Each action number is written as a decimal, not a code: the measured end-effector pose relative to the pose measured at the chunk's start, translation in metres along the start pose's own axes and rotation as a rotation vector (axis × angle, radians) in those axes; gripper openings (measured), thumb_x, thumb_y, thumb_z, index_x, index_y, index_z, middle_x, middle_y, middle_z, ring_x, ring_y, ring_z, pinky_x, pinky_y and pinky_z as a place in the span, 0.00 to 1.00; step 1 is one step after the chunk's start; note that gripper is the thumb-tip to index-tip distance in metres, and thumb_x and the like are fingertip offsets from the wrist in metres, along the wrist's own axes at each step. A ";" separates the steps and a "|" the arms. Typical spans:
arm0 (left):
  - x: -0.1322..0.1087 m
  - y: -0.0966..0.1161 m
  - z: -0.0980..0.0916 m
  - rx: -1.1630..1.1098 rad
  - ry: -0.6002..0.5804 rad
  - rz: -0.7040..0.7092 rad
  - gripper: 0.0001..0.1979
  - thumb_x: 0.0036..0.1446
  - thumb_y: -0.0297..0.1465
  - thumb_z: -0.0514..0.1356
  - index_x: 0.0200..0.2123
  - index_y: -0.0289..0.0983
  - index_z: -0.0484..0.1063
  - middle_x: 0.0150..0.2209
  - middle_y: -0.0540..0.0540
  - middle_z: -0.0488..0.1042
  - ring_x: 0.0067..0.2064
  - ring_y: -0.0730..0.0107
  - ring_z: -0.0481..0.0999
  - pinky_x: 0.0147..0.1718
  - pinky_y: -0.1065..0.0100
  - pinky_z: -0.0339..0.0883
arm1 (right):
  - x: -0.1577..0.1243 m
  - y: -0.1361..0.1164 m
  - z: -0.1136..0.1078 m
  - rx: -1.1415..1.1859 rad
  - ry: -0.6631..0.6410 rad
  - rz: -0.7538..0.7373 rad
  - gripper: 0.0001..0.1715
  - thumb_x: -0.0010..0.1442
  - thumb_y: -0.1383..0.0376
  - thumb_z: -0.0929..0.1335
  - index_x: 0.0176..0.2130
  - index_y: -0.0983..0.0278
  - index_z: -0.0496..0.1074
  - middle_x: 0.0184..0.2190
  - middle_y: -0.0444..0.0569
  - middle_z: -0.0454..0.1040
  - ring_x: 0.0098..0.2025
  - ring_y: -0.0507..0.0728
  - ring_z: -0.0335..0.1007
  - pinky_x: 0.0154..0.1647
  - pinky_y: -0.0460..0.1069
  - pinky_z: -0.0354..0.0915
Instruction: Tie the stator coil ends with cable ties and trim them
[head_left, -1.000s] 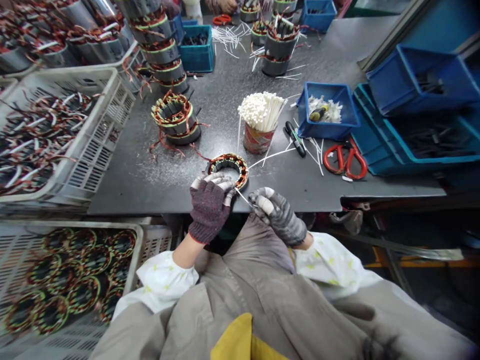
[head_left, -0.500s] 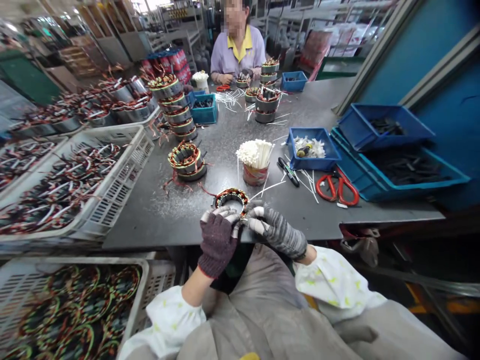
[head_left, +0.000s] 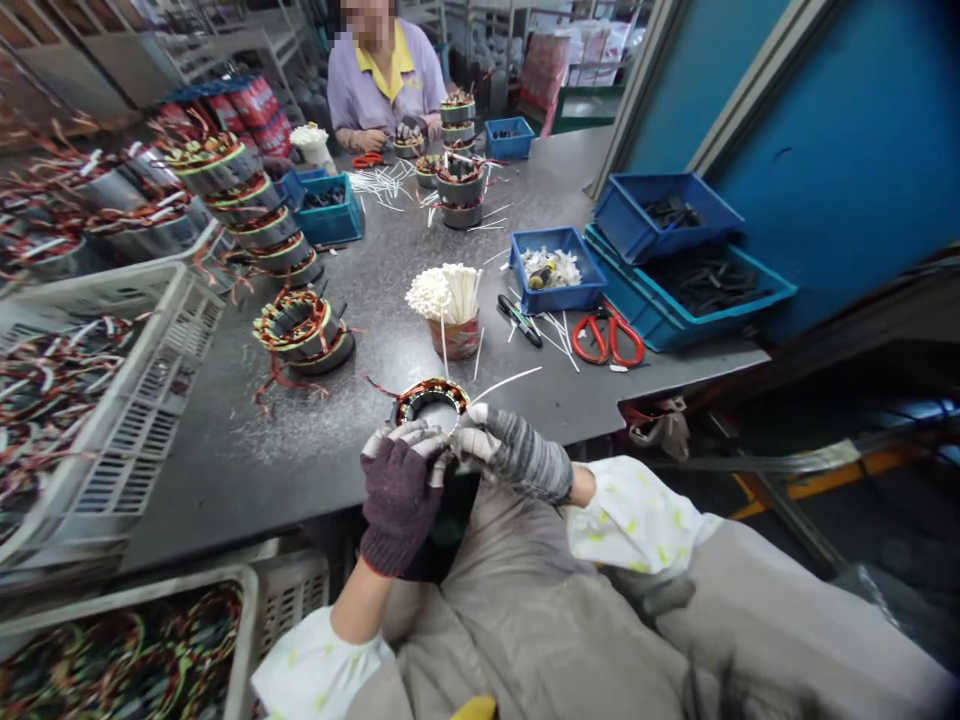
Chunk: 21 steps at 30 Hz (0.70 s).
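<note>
A ring-shaped motor stator (head_left: 431, 392) with copper windings lies at the table's near edge. My left hand (head_left: 401, 470), in a dark purple glove with white fingertips, is closed on its near left side. My right hand (head_left: 514, 450), in a grey glove with white fingertips, has its fingers pinched together at the near right rim. A thin white strip (head_left: 510, 382) sticks out past those fingers toward the upper right; its other end is hidden by the fingers. Beyond the stator stands a cup (head_left: 455, 338) packed with white strips.
Two stacked stators (head_left: 300, 335) stand on the left, near a taller stator stack (head_left: 259, 215) and a white crate (head_left: 127, 450). Rightward lie black-handled cutters (head_left: 519, 320), red-handled scissors (head_left: 607, 338) and a blue bin (head_left: 559, 290). A co-worker (head_left: 386, 85) sits across the table.
The view has turned to the right, so the table's things appear further left. Both hands stay at the stator, and more of the white strip shows beside my right fingers.
</note>
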<state>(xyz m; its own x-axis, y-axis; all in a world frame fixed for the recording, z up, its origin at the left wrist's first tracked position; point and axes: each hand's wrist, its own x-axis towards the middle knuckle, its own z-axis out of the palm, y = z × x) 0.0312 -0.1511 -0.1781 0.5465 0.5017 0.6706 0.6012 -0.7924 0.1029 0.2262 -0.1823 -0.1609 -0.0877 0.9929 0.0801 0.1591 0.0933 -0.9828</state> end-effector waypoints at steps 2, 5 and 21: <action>0.002 0.003 -0.002 -0.007 -0.007 0.023 0.05 0.71 0.30 0.59 0.47 0.41 0.73 0.46 0.42 0.84 0.55 0.54 0.82 0.63 0.50 0.62 | 0.014 -0.011 0.003 0.034 -0.020 -0.016 0.10 0.71 0.58 0.68 0.39 0.61 0.74 0.36 0.49 0.80 0.36 0.57 0.76 0.42 0.53 0.78; 0.005 0.007 -0.004 0.014 -0.019 -0.014 0.05 0.71 0.32 0.60 0.46 0.39 0.73 0.45 0.40 0.83 0.53 0.50 0.81 0.61 0.49 0.64 | 0.029 -0.023 -0.005 -0.097 -0.069 -0.061 0.12 0.72 0.58 0.68 0.39 0.62 0.76 0.38 0.49 0.81 0.40 0.57 0.79 0.46 0.52 0.77; 0.012 -0.009 -0.004 0.099 0.045 -0.059 0.07 0.71 0.33 0.62 0.49 0.39 0.76 0.49 0.41 0.85 0.62 0.48 0.79 0.68 0.45 0.55 | 0.057 0.015 -0.225 -0.758 0.593 0.644 0.29 0.44 0.70 0.81 0.14 0.69 0.61 0.31 0.65 0.77 0.49 0.70 0.78 0.48 0.59 0.63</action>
<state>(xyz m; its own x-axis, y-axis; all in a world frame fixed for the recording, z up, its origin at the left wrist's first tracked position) 0.0295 -0.1393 -0.1681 0.4832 0.5283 0.6981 0.6870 -0.7231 0.0717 0.4451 -0.1081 -0.1336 0.6672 0.7322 -0.1368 0.5731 -0.6218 -0.5338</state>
